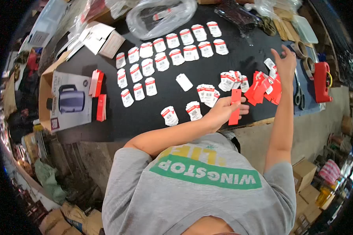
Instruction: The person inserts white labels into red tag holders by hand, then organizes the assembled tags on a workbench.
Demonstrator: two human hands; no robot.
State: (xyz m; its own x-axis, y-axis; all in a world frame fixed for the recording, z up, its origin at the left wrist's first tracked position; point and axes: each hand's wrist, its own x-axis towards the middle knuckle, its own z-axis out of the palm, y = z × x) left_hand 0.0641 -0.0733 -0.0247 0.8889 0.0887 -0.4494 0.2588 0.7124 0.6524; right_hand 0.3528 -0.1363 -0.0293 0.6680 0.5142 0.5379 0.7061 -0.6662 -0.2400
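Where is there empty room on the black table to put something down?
Bare table shows between the tag rows and the right hand, and left of the blank white tag. It's crowded near the left hand, with red tags and white stacks.

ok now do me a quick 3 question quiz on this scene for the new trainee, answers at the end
1. Multiple choice: what does the left hand hold?
a) a roll of tape
b) a red tag
c) a pair of scissors

2. True or false: the scissors lie at the left end of the table.

3. Fill in the blank: the box at the table's left end has a picture of a ____ on it.

Key: 1 b; 2 false; 3 kettle
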